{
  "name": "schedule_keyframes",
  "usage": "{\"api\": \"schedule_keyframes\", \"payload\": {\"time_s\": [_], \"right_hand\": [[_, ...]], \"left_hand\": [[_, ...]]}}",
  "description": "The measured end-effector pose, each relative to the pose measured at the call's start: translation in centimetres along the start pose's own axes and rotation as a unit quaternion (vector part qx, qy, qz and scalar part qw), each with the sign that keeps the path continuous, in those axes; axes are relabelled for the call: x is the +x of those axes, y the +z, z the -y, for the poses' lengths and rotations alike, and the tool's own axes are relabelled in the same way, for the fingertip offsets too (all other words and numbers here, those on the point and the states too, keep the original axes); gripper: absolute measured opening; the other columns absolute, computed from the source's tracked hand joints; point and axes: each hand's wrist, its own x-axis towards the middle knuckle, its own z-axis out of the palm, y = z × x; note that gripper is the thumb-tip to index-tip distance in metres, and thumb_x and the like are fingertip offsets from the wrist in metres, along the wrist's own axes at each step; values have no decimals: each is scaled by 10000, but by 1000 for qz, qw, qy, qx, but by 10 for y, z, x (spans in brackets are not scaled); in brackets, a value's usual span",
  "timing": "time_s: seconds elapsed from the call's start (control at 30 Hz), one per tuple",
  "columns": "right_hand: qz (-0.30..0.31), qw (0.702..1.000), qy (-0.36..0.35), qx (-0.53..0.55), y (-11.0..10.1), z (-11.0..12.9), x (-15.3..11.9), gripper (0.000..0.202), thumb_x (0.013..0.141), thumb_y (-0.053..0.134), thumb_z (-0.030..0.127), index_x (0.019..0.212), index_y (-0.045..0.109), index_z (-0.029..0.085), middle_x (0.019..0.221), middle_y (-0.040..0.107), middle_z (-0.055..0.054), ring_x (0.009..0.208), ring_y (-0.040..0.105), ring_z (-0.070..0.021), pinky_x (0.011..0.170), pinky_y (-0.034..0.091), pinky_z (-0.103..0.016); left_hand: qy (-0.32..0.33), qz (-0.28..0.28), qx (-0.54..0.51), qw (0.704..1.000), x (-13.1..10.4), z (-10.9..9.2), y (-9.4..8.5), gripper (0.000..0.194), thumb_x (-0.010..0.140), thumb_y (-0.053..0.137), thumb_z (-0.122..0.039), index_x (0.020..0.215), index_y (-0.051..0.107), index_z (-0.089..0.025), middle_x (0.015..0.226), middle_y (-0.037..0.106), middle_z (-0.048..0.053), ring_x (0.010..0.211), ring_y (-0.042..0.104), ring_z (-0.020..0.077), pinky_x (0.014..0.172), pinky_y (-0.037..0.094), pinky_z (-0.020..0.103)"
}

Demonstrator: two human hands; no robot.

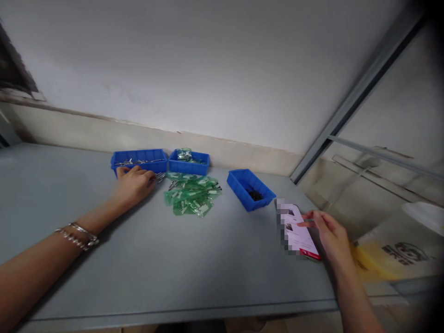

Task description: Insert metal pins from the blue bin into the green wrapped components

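Observation:
My left hand [133, 186] rests on the table at the front of the left blue bin [140, 155], its fingers curled and their tips mostly hidden. Thin metal pins or screws [160, 177] lie right beside those fingers; what they grip, if anything, I cannot make out. On the right, a phone [296, 229] with a lit white screen lies on the table. My right hand [331, 231] is over its right edge, fingers apart, fingertips at the screen, holding nothing. Between the hands is a pile of small green plastic bags [190, 196] with metal pieces inside.
A second blue bin [189, 167] behind the pile contains green bags. Another blue bin [239, 189] with dark small parts stands at an angle near the phone. The grey table [194, 273] meets a wall behind. A metal frame post [312, 152] and a printed plastic bag [398, 245] are at right.

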Motion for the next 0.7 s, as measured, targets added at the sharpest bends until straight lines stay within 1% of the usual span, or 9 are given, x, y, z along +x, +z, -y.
{"api": "schedule_keyframes", "payload": {"time_s": [0.1, 0.2, 0.4, 0.5, 0.6, 0.7], "right_hand": [[4, 999, 32, 8, 0, 1, 0, 475, 676, 603, 693, 730, 611, 221, 783, 651, -41, 584, 651, -233, 640, 429, -375], [7, 999, 36, 3, 0, 2, 0, 490, 667, 600, 705, 731, 610, 219, 779, 649, -37, 612, 654, -235, 689, 420, -381], [5, 999, 50, -11, 0, 6, -1, 513, 648, 596, 719, 735, 613, 213, 784, 658, -45, 635, 648, -236, 691, 427, -380], [-2, 999, 34, -35, 0, 6, 0, 503, 655, 581, 715, 721, 628, 218, 775, 675, -58, 740, 645, -260, 782, 437, -406], [-25, 998, 18, -49, 0, 5, 0, 457, 664, 600, 680, 739, 648, 232, 821, 701, -67, 892, 627, -282, 881, 426, -415], [-47, 998, 17, -29, 0, 3, 0, 425, 677, 608, 660, 760, 642, 244, 842, 711, -59, 919, 635, -284, 892, 435, -413]], "left_hand": [[-2, -9, -11, 1000, 0, 0, 1, 259, 880, 449, -318, 908, 662, -175, 908, 677, 142, 965, 561, 332, 856, 319, 521], [2, -19, -24, 1000, 1, 1, 3, 247, 866, 445, -306, 890, 663, -191, 890, 677, 131, 961, 564, 332, 863, 315, 528], [7, -34, -31, 999, 2, 5, 11, 223, 852, 469, -327, 883, 646, -195, 863, 676, 111, 920, 587, 310, 859, 312, 506], [4, -38, -26, 999, 2, 5, 12, 194, 853, 473, -317, 892, 629, -210, 874, 682, 101, 912, 590, 293, 847, 320, 487], [11, -43, -26, 999, 2, 4, 11, 198, 860, 456, -302, 895, 626, -205, 900, 684, 119, 933, 582, 306, 830, 325, 493], [12, -44, -29, 999, 1, 3, 9, 193, 861, 457, -296, 894, 625, -205, 925, 685, 124, 963, 568, 319, 837, 323, 504]]}}
